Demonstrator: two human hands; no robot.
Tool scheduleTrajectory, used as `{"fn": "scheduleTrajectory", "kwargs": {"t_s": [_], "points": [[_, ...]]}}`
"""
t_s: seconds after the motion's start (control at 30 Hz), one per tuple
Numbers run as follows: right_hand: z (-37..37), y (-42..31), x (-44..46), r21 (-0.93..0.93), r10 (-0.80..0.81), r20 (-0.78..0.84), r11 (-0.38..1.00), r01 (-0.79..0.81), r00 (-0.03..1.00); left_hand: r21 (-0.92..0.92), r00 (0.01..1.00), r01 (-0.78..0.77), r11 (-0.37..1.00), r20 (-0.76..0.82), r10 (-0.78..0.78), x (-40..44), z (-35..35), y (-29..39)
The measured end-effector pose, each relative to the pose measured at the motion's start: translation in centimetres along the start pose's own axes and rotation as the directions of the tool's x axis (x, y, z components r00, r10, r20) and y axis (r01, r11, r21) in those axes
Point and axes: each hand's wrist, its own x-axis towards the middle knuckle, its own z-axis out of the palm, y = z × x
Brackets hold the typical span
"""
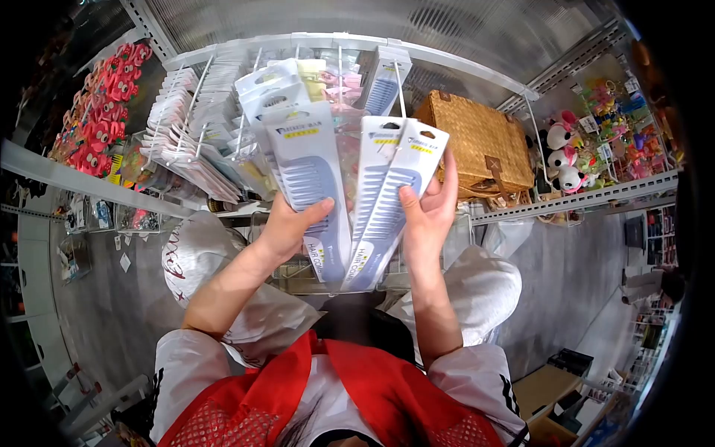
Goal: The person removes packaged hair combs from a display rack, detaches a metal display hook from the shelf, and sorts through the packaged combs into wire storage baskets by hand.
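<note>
My left hand [289,227] grips a packaged hair comb [307,175], its thumb pressed across the front of the pack. Behind that pack, more white-topped packs [272,86] fan out at the upper left; how many the hand holds I cannot tell. In my right hand [428,216] are two overlapping hair comb packs [387,201], thumb in front and fingers behind. Each pack shows a blue-grey wide-toothed comb and the words HAIR COMB near the bottom. The lower ends of the two bunches meet in the middle. Another comb pack [386,82] hangs on a hook beyond.
White-carded packs [186,127] hang in rows on hooks to the left, with pink-red items [104,112] farther left. A woven basket case [477,141] stands right of the combs. Black-and-white dog-shaped toys [567,160] hang beside it. A metal shelf edge [581,197] runs along the right.
</note>
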Motion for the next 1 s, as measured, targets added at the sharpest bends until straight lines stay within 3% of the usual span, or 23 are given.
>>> {"fn": "scheduleTrajectory", "kwargs": {"t_s": [0.1,0.17,0.2,0.3,0.37,0.43,0.5,0.53,0.57,0.6,0.67,0.77,0.9,0.97,1.0], "points": [[1.2,0.7,-1.4,0.042,0.016,-0.012,0.999,-0.015,1.000,0.190,0.997,-0.055,0.980,-0.046,0.065,0.1,0.3,-1.7],[1.4,1.4,-2.2,-0.057,0.126,0.040,0.991,-0.124,0.991,0.371,0.993,-0.099,0.923,-0.017,0.113,0.0,0.9,-2.7],[1.6,1.2,-2.5,-0.159,0.149,0.019,0.977,-0.144,0.989,0.325,0.995,-0.047,0.945,-0.065,0.071,0.0,1.0,-3.0],[0.4,1.3,-2.1,-0.020,0.098,-0.127,0.995,-0.102,0.987,0.279,0.992,-0.057,0.959,-0.094,0.087,0.2,1.0,-3.2],[-1.4,0.7,-0.7,0.021,-0.018,-0.246,1.000,0.024,0.969,0.108,0.983,0.015,0.994,-0.184,0.005,0.2,0.9,-2.4],[-2.9,-0.5,0.5,-0.079,-0.047,-0.214,0.996,0.031,0.976,-0.011,0.978,0.028,1.000,-0.209,-0.029,0.3,0.1,-1.6],[-4.1,-0.5,0.1,-0.194,0.039,-0.077,0.980,-0.053,0.996,-0.072,0.983,-0.003,0.997,-0.182,-0.011,0.2,-1.1,-1.1],[-4.7,0.3,0.0,-0.456,-0.080,0.054,0.885,0.096,0.995,-0.043,0.985,-0.063,0.997,-0.161,0.055,0.2,-1.1,-0.6],[-5.3,1.1,0.0,-0.662,-0.153,0.210,0.705,0.255,0.966,0.001,0.984,-0.081,0.997,-0.158,0.080,0.3,-1.6,-0.5],[-4.9,1.4,-0.1,-0.628,-0.123,0.172,0.751,0.205,0.977,0.044,0.982,-0.097,0.994,-0.156,0.102,0.3,-2.1,-0.5],[-4.4,1.5,0.1,-0.676,-0.079,0.187,0.713,0.187,0.979,0.112,0.981,-0.111,0.987,-0.144,0.127,0.4,-2.4,-0.4],[-3.8,3.2,0.7,-0.687,-0.104,0.160,0.703,0.187,0.982,0.116,0.985,-0.079,0.990,-0.144,0.095,0.6,-2.9,-0.6],[-2.9,6.0,4.5,-0.700,-0.091,0.096,0.702,0.132,0.991,0.041,0.998,-0.050,0.998,-0.031,0.051,1.0,-1.8,0.1],[-2.7,8.1,8.5,-0.726,-0.319,0.223,0.576,0.375,0.921,0.000,1.000,-0.006,1.000,0.020,0.006,1.1,-1.4,0.2],[-2.3,8.6,10.0,-0.691,-0.281,0.206,0.636,0.343,0.937,0.023,0.999,0.034,0.999,-0.006,-0.034,1.0,-1.6,0.0]]}}
